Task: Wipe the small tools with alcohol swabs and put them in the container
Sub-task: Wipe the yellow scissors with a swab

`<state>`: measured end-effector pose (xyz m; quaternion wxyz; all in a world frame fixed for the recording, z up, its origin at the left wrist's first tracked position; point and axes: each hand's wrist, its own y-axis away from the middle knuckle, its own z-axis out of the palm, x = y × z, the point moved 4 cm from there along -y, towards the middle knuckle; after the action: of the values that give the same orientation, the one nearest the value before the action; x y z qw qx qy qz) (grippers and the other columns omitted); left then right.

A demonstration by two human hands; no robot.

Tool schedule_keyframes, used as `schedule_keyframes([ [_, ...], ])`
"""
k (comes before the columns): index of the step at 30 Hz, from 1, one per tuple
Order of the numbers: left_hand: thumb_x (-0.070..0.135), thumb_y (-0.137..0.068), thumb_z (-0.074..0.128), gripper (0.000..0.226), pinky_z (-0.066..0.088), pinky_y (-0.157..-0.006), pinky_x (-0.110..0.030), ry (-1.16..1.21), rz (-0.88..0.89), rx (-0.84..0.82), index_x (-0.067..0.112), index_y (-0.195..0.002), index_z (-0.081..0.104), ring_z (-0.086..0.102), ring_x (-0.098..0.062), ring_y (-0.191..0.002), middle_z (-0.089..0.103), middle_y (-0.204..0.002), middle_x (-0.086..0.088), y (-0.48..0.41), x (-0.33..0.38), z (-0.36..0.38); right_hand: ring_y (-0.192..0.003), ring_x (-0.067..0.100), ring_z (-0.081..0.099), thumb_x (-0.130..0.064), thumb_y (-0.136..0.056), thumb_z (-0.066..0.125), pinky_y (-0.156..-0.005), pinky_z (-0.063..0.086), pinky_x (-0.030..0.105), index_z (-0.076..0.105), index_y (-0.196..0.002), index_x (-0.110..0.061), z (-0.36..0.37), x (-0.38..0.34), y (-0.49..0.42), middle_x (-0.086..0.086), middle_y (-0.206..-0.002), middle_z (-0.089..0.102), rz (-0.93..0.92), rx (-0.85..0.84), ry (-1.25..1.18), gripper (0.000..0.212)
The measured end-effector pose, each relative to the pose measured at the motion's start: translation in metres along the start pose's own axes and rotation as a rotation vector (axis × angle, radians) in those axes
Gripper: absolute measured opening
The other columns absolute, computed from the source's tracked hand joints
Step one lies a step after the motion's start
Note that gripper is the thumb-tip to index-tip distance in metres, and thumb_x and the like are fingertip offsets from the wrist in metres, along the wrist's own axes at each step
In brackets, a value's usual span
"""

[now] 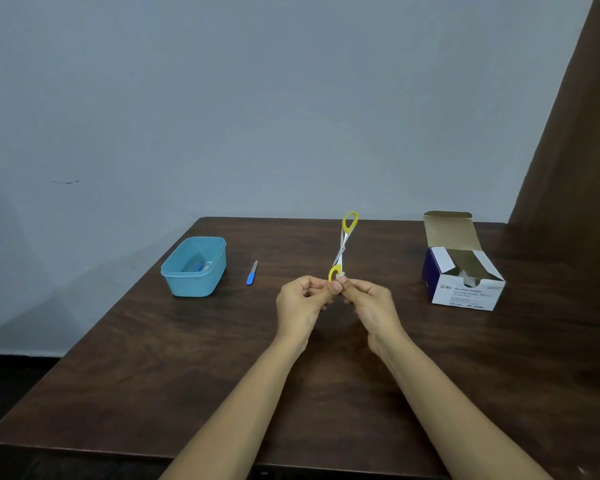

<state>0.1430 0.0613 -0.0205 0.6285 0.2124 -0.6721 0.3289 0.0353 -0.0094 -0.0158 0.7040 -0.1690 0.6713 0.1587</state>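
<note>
two hands meet above the counter point(222, 358): the left hand point(302, 299) pinches the yellow-handled scissors point(342, 245) upright and spread, seemingly so the right hand point(369, 304), pinching a white swab point(342, 278), can wipe the lower loop; the blue container point(194, 285) waits well left.

A plain room: dark wooden table point(153, 358) against a bare grey-blue wall point(257, 98), brown curtain point(575, 150) alongside.

Container point(194, 266) left on table point(153, 358), nail file point(252, 273) just right; swab box point(463, 271) far right.
</note>
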Motion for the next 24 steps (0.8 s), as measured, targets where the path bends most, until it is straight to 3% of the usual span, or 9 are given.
schedule_keyframes([
  [4, 0.048, -0.079, 0.07, 0.033, 0.056, -0.065, -0.022, -0.063, 0.036, 0.026, 0.015, -0.078, 0.073, 0.065, -0.005, -0.065, 0.072, -0.07, -0.001, -0.002, 0.005, -0.002, -0.084, 0.003, 0.065, -0.034, -0.087, 0.067, -0.077, 0.048, 0.022, 0.077, -0.084, -0.022, -0.005, -0.007, -0.008, -0.012, -0.078, 0.073, -0.196, 0.001, 0.195, 0.017],
  [8, 0.044, -0.087, 0.064, 0.03, 0.056, -0.072, -0.024, 0.069, 0.02, 0.189, 0.016, -0.092, 0.071, 0.067, -0.007, -0.078, 0.072, -0.084, 0.001, -0.011, 0.01, -0.02, -0.059, 0.004, 0.05, -0.03, -0.088, 0.067, -0.062, 0.04, 0.021, 0.076, -0.085, -0.021, -0.017, -0.018, -0.011, -0.012, -0.068, 0.066, -0.418, 0.058, 0.524, 0.014],
  [11, 0.04, -0.089, 0.063, 0.034, 0.053, -0.073, -0.019, 0.203, 0.015, 0.259, 0.012, -0.107, 0.069, 0.065, -0.004, -0.092, 0.071, -0.101, 0.001, -0.018, 0.013, -0.035, -0.076, 0.01, 0.051, -0.033, -0.09, 0.062, -0.071, 0.044, 0.033, 0.074, -0.085, -0.022, -0.014, -0.021, -0.011, -0.01, -0.078, 0.066, -0.638, -0.017, 0.904, 0.017],
  [15, 0.031, -0.089, 0.066, 0.021, 0.049, -0.084, -0.017, 0.181, 0.111, 0.266, 0.017, -0.102, 0.073, 0.065, 0.003, -0.094, 0.073, -0.098, 0.011, -0.022, 0.018, -0.043, -0.087, 0.014, 0.053, -0.041, -0.091, 0.058, -0.076, 0.039, 0.033, 0.074, -0.088, -0.024, -0.01, -0.017, -0.011, -0.008, -0.086, 0.068, -0.725, -0.161, 1.124, 0.024],
  [20, 0.027, -0.086, 0.069, 0.016, 0.048, -0.079, -0.016, 0.094, 0.131, 0.297, 0.016, -0.097, 0.074, 0.064, -0.005, -0.089, 0.072, -0.09, 0.007, -0.025, 0.015, -0.05, -0.085, 0.011, 0.051, -0.039, -0.091, 0.059, -0.074, 0.035, 0.029, 0.073, -0.086, -0.021, -0.016, -0.018, -0.014, -0.008, -0.084, 0.067, -0.674, -0.161, 1.03, 0.023],
  [24, 0.032, -0.085, 0.07, 0.012, 0.05, -0.081, -0.027, 0.136, 0.052, 0.33, 0.021, -0.087, 0.073, 0.059, -0.004, -0.081, 0.069, -0.081, 0.011, -0.028, 0.012, -0.054, -0.076, 0.014, 0.058, -0.032, -0.088, 0.065, -0.068, 0.044, 0.032, 0.073, -0.079, -0.024, -0.022, -0.026, -0.013, 0.0, -0.079, 0.07, -0.487, -0.124, 0.602, 0.015],
])
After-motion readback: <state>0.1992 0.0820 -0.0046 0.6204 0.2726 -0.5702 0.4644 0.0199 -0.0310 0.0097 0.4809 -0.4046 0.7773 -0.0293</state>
